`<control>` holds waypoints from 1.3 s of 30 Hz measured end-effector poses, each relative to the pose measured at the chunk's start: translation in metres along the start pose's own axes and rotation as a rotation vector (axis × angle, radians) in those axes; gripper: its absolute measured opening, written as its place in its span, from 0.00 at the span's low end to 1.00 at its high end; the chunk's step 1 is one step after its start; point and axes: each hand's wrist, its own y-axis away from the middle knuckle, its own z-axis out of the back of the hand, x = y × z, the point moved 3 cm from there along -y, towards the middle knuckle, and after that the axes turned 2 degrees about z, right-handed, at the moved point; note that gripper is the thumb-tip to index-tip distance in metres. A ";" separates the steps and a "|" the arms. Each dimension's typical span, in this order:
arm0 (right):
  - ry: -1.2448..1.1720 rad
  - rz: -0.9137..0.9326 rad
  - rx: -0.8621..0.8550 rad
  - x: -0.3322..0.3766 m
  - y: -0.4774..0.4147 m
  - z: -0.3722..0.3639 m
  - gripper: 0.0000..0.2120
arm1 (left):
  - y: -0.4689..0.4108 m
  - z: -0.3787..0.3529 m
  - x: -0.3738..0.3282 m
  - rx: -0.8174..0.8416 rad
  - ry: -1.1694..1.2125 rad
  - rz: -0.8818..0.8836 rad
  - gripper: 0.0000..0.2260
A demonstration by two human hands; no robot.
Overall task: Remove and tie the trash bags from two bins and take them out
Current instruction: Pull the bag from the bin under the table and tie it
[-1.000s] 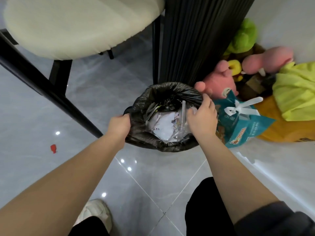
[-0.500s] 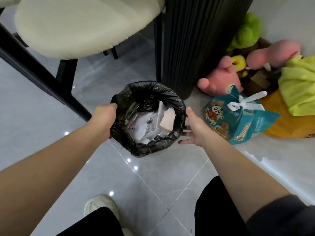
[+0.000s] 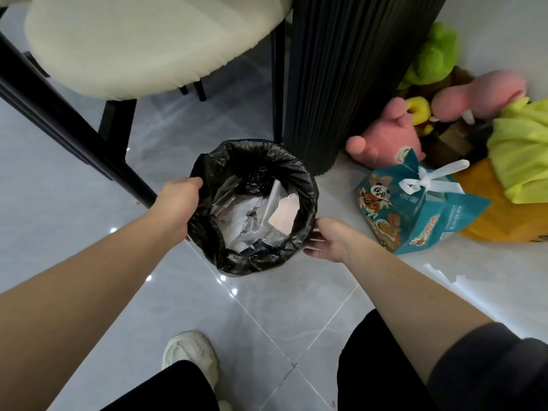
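Note:
A small round bin lined with a black trash bag (image 3: 302, 185) stands on the grey tiled floor in the middle of the view. White paper and clear plastic scraps (image 3: 255, 221) fill the bag. My left hand (image 3: 178, 200) grips the bag's folded rim on the left side. My right hand (image 3: 329, 238) is at the bin's right side, fingers spread and reaching under the bag's edge, holding nothing that I can see. The bin itself is hidden under the bag.
A cream-seated chair (image 3: 142, 43) with black legs stands behind left. A black ribbed table base (image 3: 350, 69) rises just behind the bin. To the right lie a teal gift bag (image 3: 415, 209), pink (image 3: 388, 137) and green plush toys and yellow cloth (image 3: 522, 161). My shoe (image 3: 189, 354) is below.
My right hand let go of the bag's rim and dropped to the bin's right side with its fingers spread. The bin shifted left, away from the teal gift bag. My left hand kept its grip.

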 end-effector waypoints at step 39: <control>-0.371 0.693 -0.277 0.068 0.028 0.066 0.13 | -0.025 -0.025 -0.029 0.172 -0.346 -0.173 0.08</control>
